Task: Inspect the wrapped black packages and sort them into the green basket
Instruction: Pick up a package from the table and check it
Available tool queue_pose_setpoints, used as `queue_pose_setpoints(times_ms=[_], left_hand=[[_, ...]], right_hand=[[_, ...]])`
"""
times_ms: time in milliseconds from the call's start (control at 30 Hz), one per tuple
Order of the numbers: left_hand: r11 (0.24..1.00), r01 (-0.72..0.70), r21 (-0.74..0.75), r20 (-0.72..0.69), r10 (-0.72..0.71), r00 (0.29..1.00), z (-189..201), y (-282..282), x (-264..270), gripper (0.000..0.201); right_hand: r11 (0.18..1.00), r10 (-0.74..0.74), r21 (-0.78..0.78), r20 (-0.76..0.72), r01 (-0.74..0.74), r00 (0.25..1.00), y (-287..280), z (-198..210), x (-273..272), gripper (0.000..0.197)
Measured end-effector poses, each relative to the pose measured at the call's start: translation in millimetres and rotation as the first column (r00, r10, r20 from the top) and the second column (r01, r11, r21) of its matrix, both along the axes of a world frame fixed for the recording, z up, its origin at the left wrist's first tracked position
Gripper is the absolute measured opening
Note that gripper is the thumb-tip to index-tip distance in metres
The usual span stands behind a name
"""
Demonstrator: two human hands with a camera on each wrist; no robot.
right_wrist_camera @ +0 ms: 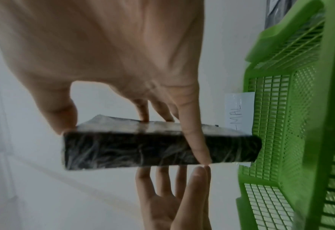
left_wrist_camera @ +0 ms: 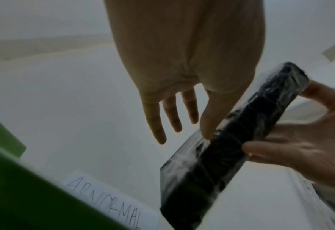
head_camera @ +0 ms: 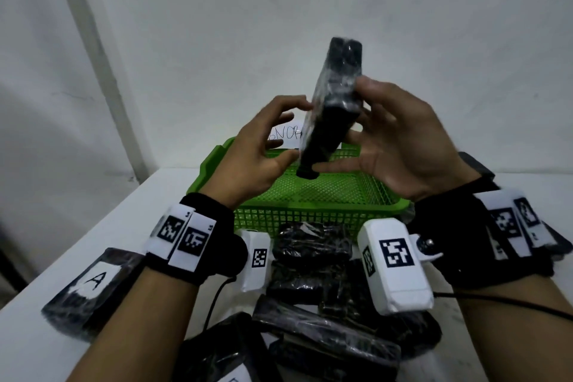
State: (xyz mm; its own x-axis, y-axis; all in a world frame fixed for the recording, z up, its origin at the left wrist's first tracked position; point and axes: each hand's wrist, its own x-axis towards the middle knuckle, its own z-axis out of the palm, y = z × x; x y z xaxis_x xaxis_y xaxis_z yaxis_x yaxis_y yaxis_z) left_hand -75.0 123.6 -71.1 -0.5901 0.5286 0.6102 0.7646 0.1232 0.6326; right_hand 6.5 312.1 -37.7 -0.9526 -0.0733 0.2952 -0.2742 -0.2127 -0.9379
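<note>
A black package (head_camera: 333, 108) in clear wrap stands nearly upright in the air over the green mesh basket (head_camera: 310, 214). My right hand (head_camera: 372, 133) grips it, thumb on the upper edge and fingers curled under and behind. In the right wrist view the package (right_wrist_camera: 133, 149) lies between thumb and index finger. My left hand (head_camera: 263, 146) has spread, straight fingers and touches the package's left face. In the left wrist view its thumb meets the package (left_wrist_camera: 231, 147). The basket's mesh floor is bare where it shows.
A paper label reading ABNORMAL (left_wrist_camera: 107, 205) lies behind the basket on the white table. A pile of several black wrapped packages (head_camera: 310, 273) lies between my forearms. One package with an "A" label (head_camera: 90, 285) sits near the table's left edge. A white wall stands close behind.
</note>
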Motion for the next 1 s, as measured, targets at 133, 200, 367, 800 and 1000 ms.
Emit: queue_pose_setpoints(times_ms=[133, 200, 367, 800, 1000], left_hand=[[0.999, 0.043, 0.005, 0.013, -0.043, 0.999, -2.6, 3.4, -0.8, 0.043], [0.998, 0.044, 0.038, 0.066, -0.046, 0.997, -3.7, 3.2, -2.7, 0.035], [0.983, 0.089, 0.162, 0.458, -0.155, 0.875, 7.1, 3.8, 4.9, 0.039], [0.914, 0.053, 0.403, 0.575, -0.298, 0.762, 6.1, -3.6, -3.2, 0.071], [0.945, 0.101, 0.312, 0.555, -0.267, 0.787, 4.5, -0.7, 0.0, 0.066]], right_hand=[[0.995, -0.095, 0.037, -0.051, 0.096, 0.994, -10.4, -4.9, -7.7, 0.048], [0.987, -0.131, 0.080, -0.122, 0.141, 0.984, -14.0, -7.5, -10.8, 0.039], [0.967, -0.180, 0.119, -0.308, 0.225, 0.934, -16.6, -14.2, -15.2, 0.052], [0.725, -0.124, 0.636, -0.256, 0.263, 0.959, 5.4, -19.0, -17.8, 0.108], [0.776, -0.191, 0.587, -0.131, 0.232, 0.973, 0.1, -26.1, -21.9, 0.099]])
